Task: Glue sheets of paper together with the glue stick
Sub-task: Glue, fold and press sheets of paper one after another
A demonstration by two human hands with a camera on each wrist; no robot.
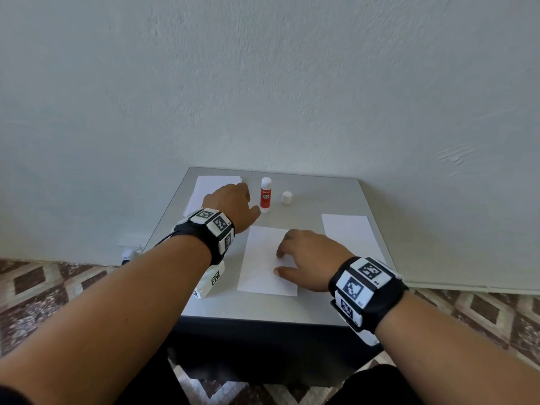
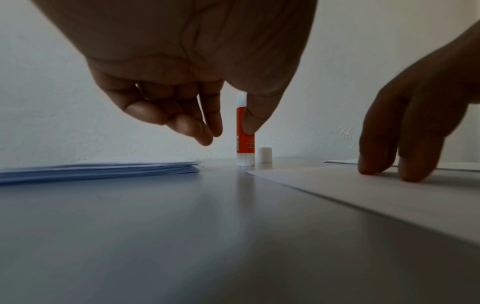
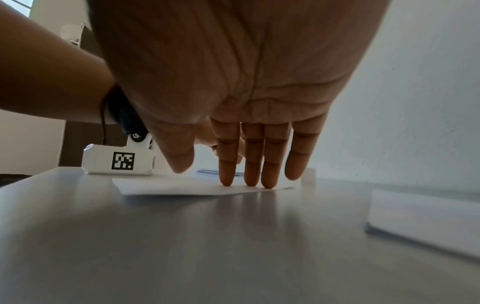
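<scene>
Where the grey table (image 1: 321, 305) meets the pale wall (image 1: 292, 83) at its far edge, the glue stick (image 1: 265, 194) stands upright with its white tip bared, and its cap (image 1: 286, 197) stands just beside it to the right, the two apart. A stack of paper (image 1: 210, 185) lies at the far left corner, its near edge and right corner plain in the left wrist view, with bare grey tabletop between it and the single sheet (image 1: 263, 264) in the middle. A second sheet (image 1: 350, 232) lies toward the right edge of the table, apart from the middle one, a strip of table showing between them. The table's near edge drops to dark below, and patterned floor tiles (image 1: 43, 282) show on either side. The left hand (image 1: 230, 204) hangs above the table between the stack and the glue stick, palm down, fingers (image 2: 182, 121) loosely curled and thumb pointing downward close in front of the stick; it holds nothing, and whether the thumb touches the stick cannot be told. The right hand (image 1: 309, 258) reaches across the middle sheet with straight fingers, three fingertips (image 3: 249, 181) pressing down on the paper near its edge, the thumb lifted clear of it. A white tagged block (image 3: 119, 160) hangs under the left wrist, close over the table's left side.
</scene>
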